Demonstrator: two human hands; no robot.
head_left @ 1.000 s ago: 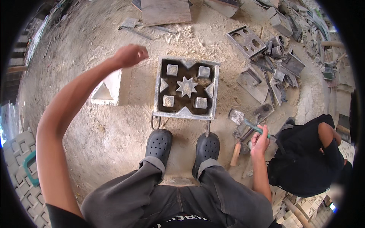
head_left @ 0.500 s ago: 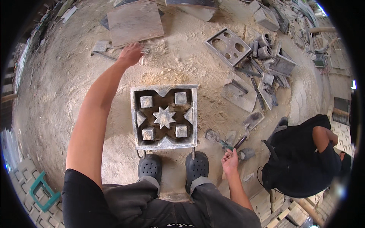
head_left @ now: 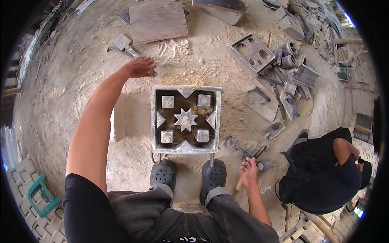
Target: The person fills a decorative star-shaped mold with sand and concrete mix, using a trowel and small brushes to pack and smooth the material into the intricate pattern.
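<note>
A square metal mould (head_left: pixel 186 152) lies on the sandy ground ahead of my feet, with a raised eight-pointed star (head_left: pixel 186 120) in the middle. Blocks and wedges stand around the star. My left hand (head_left: pixel 140 67) is beyond the mould's far left corner, palm down with fingers bent over a narrow tool; a small dark end shows below the fingertips. The tool's kind is unclear. A flat grey blade (head_left: pixel 122 41) lies just past that hand. My right hand (head_left: pixel 249 172) hangs loosely curled at the right, with nothing visible in it, above a hammer's wooden handle (head_left: pixel 240 184).
A wooden board (head_left: pixel 158 20) lies at the far side. A plate with round holes (head_left: pixel 253 52) and a heap of metal parts (head_left: pixel 288 60) are at the far right. Trowels (head_left: pixel 273 129) lie near my right hand. A person in black (head_left: pixel 324 174) crouches at the right.
My left hand has drawn back from the board, nearer to me, and turned so its fingers point right. My right hand has hardly moved. The whole view has shifted slightly.
</note>
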